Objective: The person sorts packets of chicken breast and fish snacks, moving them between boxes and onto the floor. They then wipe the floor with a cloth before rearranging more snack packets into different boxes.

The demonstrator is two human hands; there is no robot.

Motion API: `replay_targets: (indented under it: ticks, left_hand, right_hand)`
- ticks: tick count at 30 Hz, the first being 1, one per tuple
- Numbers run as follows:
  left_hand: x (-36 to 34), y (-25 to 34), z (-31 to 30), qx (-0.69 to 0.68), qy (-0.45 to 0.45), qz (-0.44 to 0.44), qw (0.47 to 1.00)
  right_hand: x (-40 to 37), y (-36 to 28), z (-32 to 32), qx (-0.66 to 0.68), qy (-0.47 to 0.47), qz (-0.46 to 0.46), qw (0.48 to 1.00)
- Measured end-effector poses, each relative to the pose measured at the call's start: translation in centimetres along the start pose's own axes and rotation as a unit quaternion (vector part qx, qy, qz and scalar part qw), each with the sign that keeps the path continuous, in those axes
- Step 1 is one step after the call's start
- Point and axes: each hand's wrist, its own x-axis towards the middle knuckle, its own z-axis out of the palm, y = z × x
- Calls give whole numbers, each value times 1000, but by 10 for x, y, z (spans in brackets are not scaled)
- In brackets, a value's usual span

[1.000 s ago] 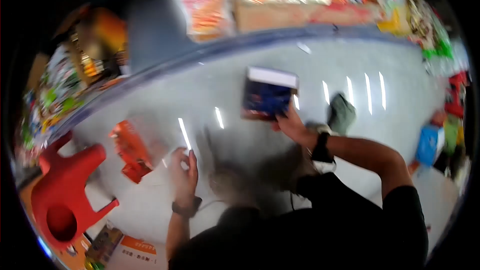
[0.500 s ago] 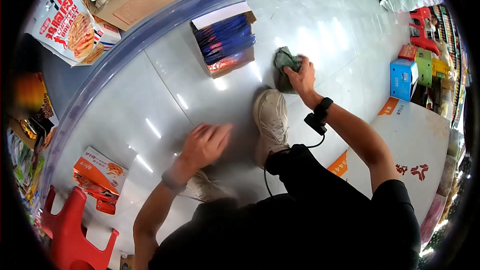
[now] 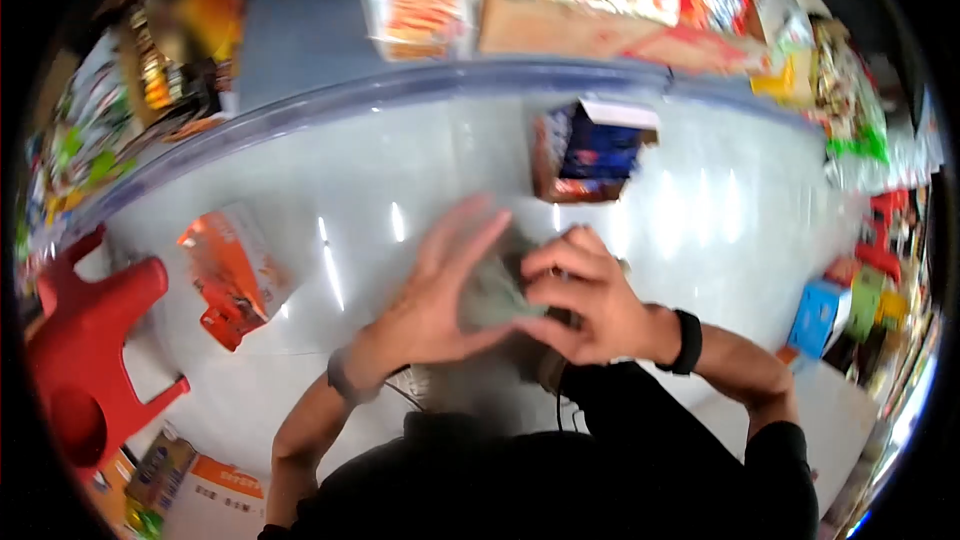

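Observation:
A grey-green cloth [image 3: 488,297] is bunched between my two hands, above my feet and blurred by motion. My left hand [image 3: 430,290] curves around its left side, the thumb below and the smeared fingers above. From the right, my right hand [image 3: 590,295] grips the cloth with bent fingers and thumb. Just beyond the hands stands an open carton [image 3: 545,160] filled with dark blue packets [image 3: 603,148]. My shoes are mostly hidden behind the hands and cloth.
An orange-and-white opened box [image 3: 235,275] lies on the floor at left, near a red plastic stool [image 3: 90,350]. A blue-grey raised edge [image 3: 400,85] runs along the display of packaged food. At right are a blue box [image 3: 820,315] and a large white carton [image 3: 840,380].
My right hand has lifted the cloth off the floor and drawn it left toward my body. My left hand has come up to meet it. The view has turned left.

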Motion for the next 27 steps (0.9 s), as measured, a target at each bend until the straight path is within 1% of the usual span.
replay_targets:
  ticks: [1, 2, 3, 4, 5, 6, 7, 8, 9, 10, 12, 13, 14, 15, 16, 17, 19, 20, 21, 22, 23, 24, 25, 26, 27]
  left_hand:
    - [-1, 8, -10, 16, 34, 43, 998]
    - [-5, 10, -19, 28, 53, 46, 997]
    - [-12, 13, -26, 13, 51, 61, 997]
    - [-19, 15, -31, -4, 45, 75, 996]
    - [-23, 22, -32, -31, 111, 46, 992]
    - [-26, 24, -38, -25, 126, 49, 990]
    - [-30, 25, -44, -8, 145, 35, 989]
    - [-33, 26, -49, 9, 162, 20, 987]
    - [-34, 20, -51, 27, 177, 40, 983]
    - [-41, 11, -51, 30, 190, 41, 981]
    - [-59, -3, -49, 4, 180, -91, 979]
    - [-59, 4, -56, -49, 180, -149, 971]
    - [-58, 5, -58, -49, 191, -146, 970]
    - [-56, 7, -59, -111, 229, -135, 958]
    - [-52, 8, -61, -173, 263, -123, 941]
    - [-46, 5, -63, -174, 267, -118, 941]
    - [-27, -5, -71, -246, 359, -104, 895]
    - [-17, -4, -79, -245, 359, -94, 896]
    - [-7, -2, -86, -289, 417, -108, 855]
    - [-1, -1, -90, -332, 471, -121, 808]
    - [-1, -9, -93, -344, 466, -137, 804]
    - [3, -12, -92, -345, 467, -132, 803]
    - [6, -14, -90, -300, 481, -113, 816]
    - [6, -19, -89, -254, 493, -95, 827]
    - [6, -37, -86, -193, 474, -72, 856]
  right_hand:
    - [9, -10, 0, 7, 19, -21, 1000]
    - [17, -16, -1, 13, 39, -39, 998]
    - [25, -19, -1, 6, 82, -74, 994]
    - [36, -27, -5, 1, 105, -70, 992]
    - [41, -30, -7, 43, 96, -26, 994]
    - [44, -33, -8, 84, 85, 20, 993]
    - [46, -33, -2, 118, 107, 21, 987]
    - [51, -40, -1, 118, 96, 10, 988]
    - [59, -51, 0, 214, 123, 70, 967]
    - [67, -59, 1, 305, 146, 129, 932]
    - [89, -59, 2, 349, 155, 100, 919]
    - [101, -57, 2, 350, 156, 79, 920]
    - [115, -55, 3, 350, 158, 58, 922]
    - [131, -55, 6, 347, 151, 51, 924]
    - [147, -56, 13, 343, 172, 5, 923]
    - [163, -55, 19, 339, 194, -39, 920]
    - [199, -35, 28, 217, 144, -85, 962]
    - [215, -22, 35, 132, 133, -106, 976]
    - [229, -13, 43, 46, 122, -126, 984]
    - [239, -12, 48, 17, 81, -114, 990]
    - [249, -11, 55, -12, 40, -102, 994]
    - [256, 7, 76, 6, 36, -64, 997]
    - [261, 13, 89, -46, -29, 45, 997]
    - [262, 26, 103, -47, -30, 43, 998]
    - [261, 42, 118, -191, -49, 39, 980]
